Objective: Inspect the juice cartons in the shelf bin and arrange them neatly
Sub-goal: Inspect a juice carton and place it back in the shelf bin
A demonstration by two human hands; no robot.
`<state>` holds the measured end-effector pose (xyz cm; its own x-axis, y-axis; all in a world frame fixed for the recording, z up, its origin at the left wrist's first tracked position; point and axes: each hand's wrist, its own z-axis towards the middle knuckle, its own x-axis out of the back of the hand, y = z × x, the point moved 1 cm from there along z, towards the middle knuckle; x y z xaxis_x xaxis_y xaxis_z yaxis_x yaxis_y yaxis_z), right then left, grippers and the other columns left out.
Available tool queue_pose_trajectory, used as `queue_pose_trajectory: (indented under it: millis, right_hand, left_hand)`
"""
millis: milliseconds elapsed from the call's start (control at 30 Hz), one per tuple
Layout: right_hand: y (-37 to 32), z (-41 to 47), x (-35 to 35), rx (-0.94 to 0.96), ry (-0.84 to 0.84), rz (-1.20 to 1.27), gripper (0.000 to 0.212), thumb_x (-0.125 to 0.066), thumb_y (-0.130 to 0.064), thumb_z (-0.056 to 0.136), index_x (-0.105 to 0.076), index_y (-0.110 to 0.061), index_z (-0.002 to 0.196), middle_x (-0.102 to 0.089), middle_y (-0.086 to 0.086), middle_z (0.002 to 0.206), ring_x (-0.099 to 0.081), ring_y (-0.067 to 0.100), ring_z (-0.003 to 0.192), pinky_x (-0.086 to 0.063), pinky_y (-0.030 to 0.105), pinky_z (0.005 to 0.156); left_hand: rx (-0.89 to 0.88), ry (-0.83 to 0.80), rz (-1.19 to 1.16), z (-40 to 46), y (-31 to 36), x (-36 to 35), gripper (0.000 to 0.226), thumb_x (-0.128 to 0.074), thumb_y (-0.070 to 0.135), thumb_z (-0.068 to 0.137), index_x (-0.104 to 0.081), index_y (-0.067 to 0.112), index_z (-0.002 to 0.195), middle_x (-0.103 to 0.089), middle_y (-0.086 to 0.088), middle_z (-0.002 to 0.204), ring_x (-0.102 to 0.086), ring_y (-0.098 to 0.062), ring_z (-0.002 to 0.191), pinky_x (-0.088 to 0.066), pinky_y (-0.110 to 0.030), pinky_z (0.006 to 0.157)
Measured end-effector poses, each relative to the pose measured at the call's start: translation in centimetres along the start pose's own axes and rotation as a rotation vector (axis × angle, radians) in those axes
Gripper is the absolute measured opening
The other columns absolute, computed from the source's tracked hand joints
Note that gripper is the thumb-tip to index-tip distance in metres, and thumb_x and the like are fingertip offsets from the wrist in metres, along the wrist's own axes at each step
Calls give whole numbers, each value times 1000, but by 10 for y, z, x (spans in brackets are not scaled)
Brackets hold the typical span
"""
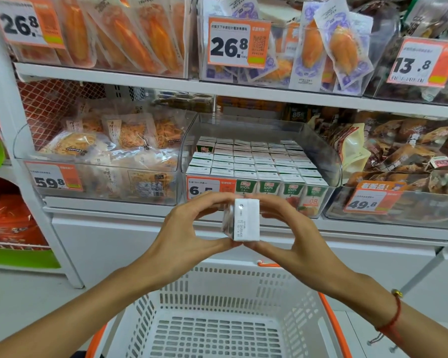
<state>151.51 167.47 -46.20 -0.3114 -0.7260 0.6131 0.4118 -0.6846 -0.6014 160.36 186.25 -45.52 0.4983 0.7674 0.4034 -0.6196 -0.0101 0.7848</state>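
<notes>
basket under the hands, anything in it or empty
Empty as far as shown: the white basket shows only its bare slotted floor and walls. The carton is held above it, between both hands.

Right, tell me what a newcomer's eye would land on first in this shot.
First, the small white juice carton held up at centre, pinched between the left hand and the right hand, its printed top towards the camera. Behind it, the clear plastic shelf bin holds tidy rows of green-and-white cartons. Below the hands sits a white slotted shopping basket with orange handles.
</notes>
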Motion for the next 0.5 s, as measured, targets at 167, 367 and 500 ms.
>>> queue_pose_trajectory:
  millis: [167,367,500]
  right_hand:
    - [1,-1,4,65,7,-129,64,-68,-41,87,-37,-35,143,-49,-24,139,-50,1,127,-43,22,103]
    - [-2,1,3,170,-73,-299,66,-61,-38,93,-28,-35,150,-24,-16,158,-28,5,144,-31,24,113]
    - [0,-1,6,60,-145,-184,74,-65,-41,90,-24,-39,152,-22,-23,158,-23,0,145,-27,23,115]
  left_hand:
    - [13,-31,-6,1,-4,0,58,-82,22,73,-55,44,120,-58,33,123,-53,11,117,-37,-3,95]
    - [157,-75,-174,2,-10,1,63,-79,33,71,-53,41,128,-63,27,123,-57,5,117,-47,-13,96]
    - [295,-101,-280,4,-13,1,59,-77,40,71,-53,45,125,-65,27,119,-62,5,110,-51,-13,90]
